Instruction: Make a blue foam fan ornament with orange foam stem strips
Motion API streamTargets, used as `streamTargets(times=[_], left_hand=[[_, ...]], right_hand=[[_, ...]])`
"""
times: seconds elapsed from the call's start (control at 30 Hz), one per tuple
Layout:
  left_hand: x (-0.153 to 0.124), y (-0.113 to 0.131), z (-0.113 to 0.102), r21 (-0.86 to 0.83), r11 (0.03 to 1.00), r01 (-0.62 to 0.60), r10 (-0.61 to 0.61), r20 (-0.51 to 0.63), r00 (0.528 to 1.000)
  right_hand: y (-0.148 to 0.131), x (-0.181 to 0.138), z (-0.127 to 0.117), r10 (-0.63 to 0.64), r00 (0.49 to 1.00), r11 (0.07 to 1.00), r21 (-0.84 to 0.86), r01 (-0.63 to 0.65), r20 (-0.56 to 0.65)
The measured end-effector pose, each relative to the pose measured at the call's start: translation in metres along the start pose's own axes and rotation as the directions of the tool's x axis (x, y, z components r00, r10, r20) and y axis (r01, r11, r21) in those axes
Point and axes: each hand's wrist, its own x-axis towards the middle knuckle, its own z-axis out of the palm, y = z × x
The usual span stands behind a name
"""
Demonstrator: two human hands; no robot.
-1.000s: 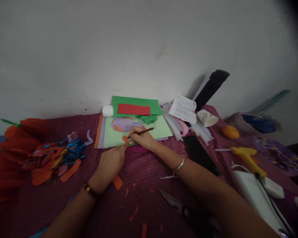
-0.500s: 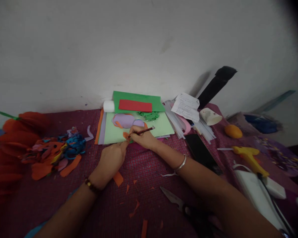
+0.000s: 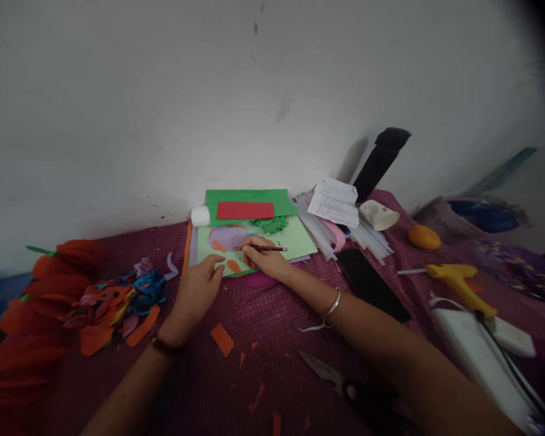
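My right hand (image 3: 264,260) pinches the pencil (image 3: 267,247) above the pale sheet (image 3: 302,239). My left hand (image 3: 200,284), half open (apparently empty), is at the sheet's near-left corner. The orange cutout (image 3: 234,266), unpinned on the sheet between them, could slide if brushed.

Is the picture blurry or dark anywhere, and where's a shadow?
All in the head view: the light is dim, the top right corner goes black, the black upright object throws a shadow on the wall, the red-orange shapes at left look smeary, while the right hand and its pencil look clearer.
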Motion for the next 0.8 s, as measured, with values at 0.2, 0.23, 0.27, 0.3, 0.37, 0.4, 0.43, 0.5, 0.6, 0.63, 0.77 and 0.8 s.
streamTargets(times=[0.2, 0.23, 0.27, 0.3, 0.37, 0.4, 0.43, 0.5, 0.6, 0.63, 0.77, 0.8], left_hand=[[0.029, -0.003, 0.006, 0.017, 0.999, -0.031, 0.027, 0.199, 0.980], [0.032, -0.003, 0.006, 0.011, 0.999, -0.041, 0.037, 0.210, 0.977], [0.035, -0.003, 0.006, 0.003, 0.999, -0.052, 0.050, 0.226, 0.973], [0.037, -0.003, 0.006, -0.007, 0.998, -0.064, 0.064, 0.244, 0.968], [0.042, -0.002, 0.005, -0.024, 0.996, -0.087, 0.091, 0.280, 0.956], [0.045, -0.001, 0.005, -0.031, 0.995, -0.099, 0.104, 0.297, 0.949], [0.047, -0.001, 0.005, -0.036, 0.993, -0.111, 0.116, 0.313, 0.943], [0.053, 0.000, 0.006, -0.043, 0.990, -0.137, 0.144, 0.330, 0.933], [0.055, -0.001, 0.008, -0.033, 0.982, -0.185, 0.187, 0.277, 0.943], [0.054, -0.003, 0.008, -0.022, 0.979, -0.202, 0.201, 0.241, 0.949], [0.043, -0.012, 0.003, 0.038, 0.950, -0.309, 0.298, 0.172, 0.939], [0.040, -0.014, 0.002, 0.049, 0.937, -0.345, 0.331, 0.185, 0.925]], right_hand=[[-0.001, 0.000, -0.002, -0.022, 1.000, 0.998, -0.053, 0.022, -0.002], [-0.001, 0.000, -0.002, -0.023, 1.000, 0.998, -0.059, 0.023, -0.003], [-0.001, -0.001, -0.002, -0.023, 1.000, 0.998, -0.064, 0.023, -0.005], [-0.002, -0.001, -0.002, -0.023, 1.000, 0.997, -0.068, 0.023, -0.007], [-0.001, -0.001, -0.002, -0.024, 1.000, 0.997, -0.073, 0.023, -0.013], [-0.001, 0.000, -0.002, -0.024, 1.000, 0.997, -0.073, 0.023, -0.016], [-0.001, 0.000, -0.002, -0.024, 1.000, 0.997, -0.072, 0.023, -0.019], [0.001, 0.000, -0.002, -0.019, 1.000, 0.998, -0.064, 0.018, -0.025], [0.002, 0.001, -0.001, -0.001, 0.999, 0.999, -0.042, 0.000, -0.034], [0.003, 0.002, -0.001, 0.004, 0.999, 0.999, -0.033, -0.005, -0.037], [0.003, 0.002, 0.000, 0.011, 0.999, 1.000, -0.006, -0.011, -0.043], [0.002, 0.002, 0.000, 0.014, 0.999, 1.000, -0.002, -0.014, -0.045]])
